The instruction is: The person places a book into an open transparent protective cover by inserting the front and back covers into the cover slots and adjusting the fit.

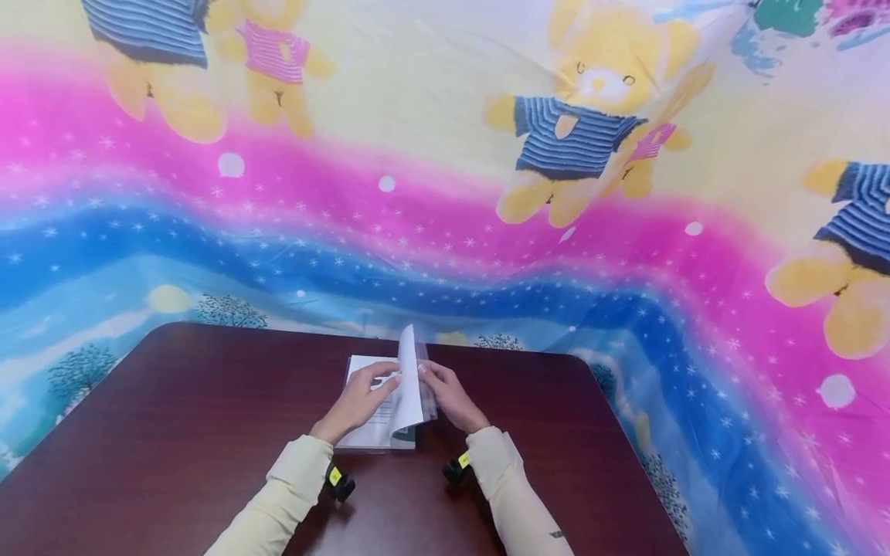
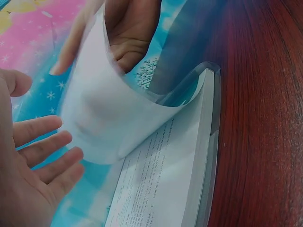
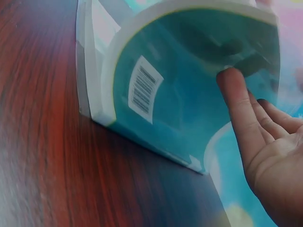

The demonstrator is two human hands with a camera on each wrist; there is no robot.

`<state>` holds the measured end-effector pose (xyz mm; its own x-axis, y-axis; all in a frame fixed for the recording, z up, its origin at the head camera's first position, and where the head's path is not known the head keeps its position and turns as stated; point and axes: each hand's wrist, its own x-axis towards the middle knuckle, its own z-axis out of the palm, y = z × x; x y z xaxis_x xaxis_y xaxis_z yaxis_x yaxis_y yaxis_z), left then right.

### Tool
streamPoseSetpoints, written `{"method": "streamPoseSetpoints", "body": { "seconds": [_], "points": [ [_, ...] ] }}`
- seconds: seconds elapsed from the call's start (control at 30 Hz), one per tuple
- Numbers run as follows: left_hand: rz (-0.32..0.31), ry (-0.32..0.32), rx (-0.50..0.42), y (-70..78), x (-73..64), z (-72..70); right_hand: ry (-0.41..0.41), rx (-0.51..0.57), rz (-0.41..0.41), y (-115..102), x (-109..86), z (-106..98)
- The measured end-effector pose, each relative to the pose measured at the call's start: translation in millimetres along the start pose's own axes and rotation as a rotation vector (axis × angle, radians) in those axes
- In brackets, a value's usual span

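Observation:
A book [image 1: 375, 442] in a clear plastic cover [image 2: 215, 109] lies on the table, with a white leaf [image 1: 410, 378] raised and bent upright. Printed lines show on the page [image 2: 142, 189] below. My left hand [image 1: 361, 398] is at the leaf's left side; in the left wrist view its fingers [image 2: 45, 146] are spread beside the leaf. My right hand [image 1: 452, 394] is on the other side. In the right wrist view, a straight digit of it touches the teal back cover [image 3: 180, 94], which carries a barcode label [image 3: 144, 89]. Its other fingers extend behind, partly hidden.
The dark red wooden table [image 1: 208, 417] reaches back to a printed cloth [image 1: 431, 224] with bears and snowflakes. Black devices with yellow tags, one a wrist camera [image 1: 339, 483], sit at both wrists, close to the pale sleeves [image 1: 299, 471].

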<state>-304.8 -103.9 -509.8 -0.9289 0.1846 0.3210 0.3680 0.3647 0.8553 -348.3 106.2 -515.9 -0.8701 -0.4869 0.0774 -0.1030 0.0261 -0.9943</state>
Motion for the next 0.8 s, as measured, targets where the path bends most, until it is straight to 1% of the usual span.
{"method": "streamPoseSetpoints", "body": {
  "seconds": [0.13,0.3,0.47,0.67,0.8],
  "points": [
    [-0.014,-0.004,-0.026,0.8,-1.2,-2.8,-0.031,0.018,0.006,-0.8,2.8,5.8],
    [-0.056,-0.008,-0.052,3.2,-2.5,-9.5,-0.078,0.013,0.028,-0.4,6.7,10.6],
    [-0.089,0.012,-0.057,4.0,-3.0,-16.3,-0.107,-0.021,0.039,-2.4,7.4,17.5],
    [-0.152,0.018,-0.049,3.6,-4.2,-22.8,-0.147,-0.084,0.024,-2.0,7.5,21.8],
    [-0.162,0.04,-0.027,0.1,-4.8,-27.1,-0.167,-0.116,0.013,-3.2,8.8,24.1]
  ]
}}
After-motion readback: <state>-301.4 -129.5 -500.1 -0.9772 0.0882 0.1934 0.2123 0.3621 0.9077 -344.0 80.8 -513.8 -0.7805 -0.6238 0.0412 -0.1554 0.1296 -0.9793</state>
